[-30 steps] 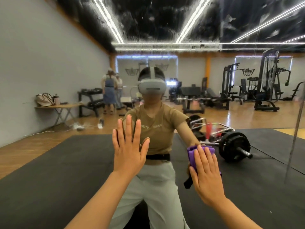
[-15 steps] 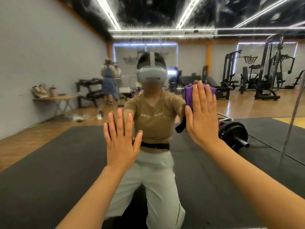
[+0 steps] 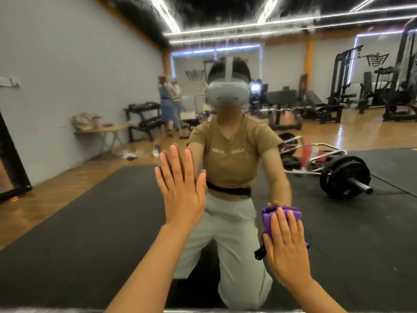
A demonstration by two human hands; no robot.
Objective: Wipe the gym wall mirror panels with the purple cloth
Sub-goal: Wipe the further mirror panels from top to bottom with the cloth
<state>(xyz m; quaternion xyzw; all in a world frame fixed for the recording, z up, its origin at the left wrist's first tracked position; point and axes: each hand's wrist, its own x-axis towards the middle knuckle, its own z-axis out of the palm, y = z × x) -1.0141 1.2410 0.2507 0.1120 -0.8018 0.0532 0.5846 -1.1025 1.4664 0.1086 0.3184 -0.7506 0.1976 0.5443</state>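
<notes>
The wall mirror (image 3: 90, 222) fills the view and reflects me kneeling on a black mat. My right hand (image 3: 286, 247) lies flat with straight fingers on the folded purple cloth (image 3: 269, 219) and presses it against the glass low on the right. The cloth shows above and left of my fingertips; most of it is hidden under the palm. My left hand (image 3: 180, 190) rests flat on the mirror at centre, fingers straight and spread, holding nothing.
The mirror's bottom edge (image 3: 67, 310) runs along the bottom of the view. A dark frame (image 3: 11, 159) stands at the far left. Reflected behind me are a loaded barbell (image 3: 345, 177), weight machines (image 3: 338, 86), a folding table (image 3: 106, 129) and two people (image 3: 168, 107).
My right hand swept the cloth up to head height, then back down to the lower right of the glass. My left hand stayed flat on the mirror.
</notes>
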